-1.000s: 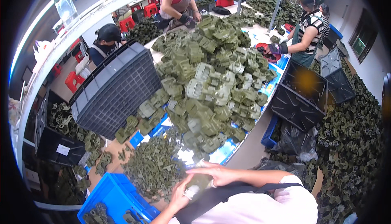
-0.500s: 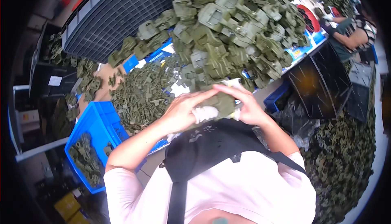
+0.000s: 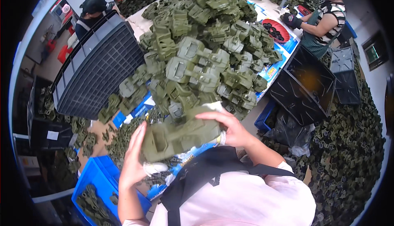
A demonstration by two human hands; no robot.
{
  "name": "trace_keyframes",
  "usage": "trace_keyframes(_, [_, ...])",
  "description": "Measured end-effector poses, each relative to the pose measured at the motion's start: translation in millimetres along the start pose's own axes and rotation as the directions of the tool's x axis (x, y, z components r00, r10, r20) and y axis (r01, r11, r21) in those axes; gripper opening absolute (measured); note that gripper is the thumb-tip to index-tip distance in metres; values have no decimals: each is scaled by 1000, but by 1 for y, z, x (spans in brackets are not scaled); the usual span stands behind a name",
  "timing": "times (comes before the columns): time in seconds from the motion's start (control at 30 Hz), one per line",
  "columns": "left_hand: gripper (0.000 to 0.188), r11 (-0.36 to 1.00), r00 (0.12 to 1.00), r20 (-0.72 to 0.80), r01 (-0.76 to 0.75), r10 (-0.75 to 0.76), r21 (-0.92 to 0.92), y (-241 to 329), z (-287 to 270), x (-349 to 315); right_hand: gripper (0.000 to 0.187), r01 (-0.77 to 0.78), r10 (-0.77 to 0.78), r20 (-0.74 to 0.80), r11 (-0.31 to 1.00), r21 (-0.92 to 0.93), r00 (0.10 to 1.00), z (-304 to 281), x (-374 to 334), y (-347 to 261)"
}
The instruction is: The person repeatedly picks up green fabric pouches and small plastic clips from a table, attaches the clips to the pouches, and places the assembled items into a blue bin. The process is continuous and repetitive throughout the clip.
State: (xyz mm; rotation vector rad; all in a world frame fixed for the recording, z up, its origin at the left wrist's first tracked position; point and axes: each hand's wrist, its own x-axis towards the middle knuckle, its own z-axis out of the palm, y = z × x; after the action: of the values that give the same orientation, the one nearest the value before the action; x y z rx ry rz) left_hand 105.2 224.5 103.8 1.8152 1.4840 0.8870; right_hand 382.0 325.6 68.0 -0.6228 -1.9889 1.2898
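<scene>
In front of my chest is a long olive-green molded plastic part (image 3: 182, 137) with a box-like recess at its left end. My left hand (image 3: 134, 156) is closed around that end, its fingers along the outer side and its white-wrapped thumb underneath. At the other end my right hand (image 3: 230, 127) grips the part, fingers over the top and white wrapping on some of them. Just beyond my hands rises a big heap of similar green parts (image 3: 205, 57). Small green pieces (image 3: 123, 137) lie spread on the table to the left, partly hidden by my left hand.
A blue bin (image 3: 96, 172) holding green pieces stands at lower left. Left of the heap leans a dark grey crate (image 3: 98, 57). Black crates (image 3: 303, 86) and a floor pile of green parts (image 3: 344, 152) are at right. Two co-workers (image 3: 324, 25) (image 3: 92, 12) stand beyond, near a red tray (image 3: 276, 31).
My hands have moved apart, and the green part between them now shows at full length. The view has shifted, bringing the co-worker at upper left into sight.
</scene>
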Motion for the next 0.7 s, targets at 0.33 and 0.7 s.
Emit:
trace_keyframes(0.33, [120, 948, 895, -317, -316, 314, 46, -12, 35, 14, 50, 251, -246, 62, 962, -108, 967, -37, 35, -14])
trace_keyframes(0.7, [73, 678, 663, -709, 638, -241, 366, -29, -19, -68, 55, -162, -387, -817, 856, -491, 427, -281, 262, 146])
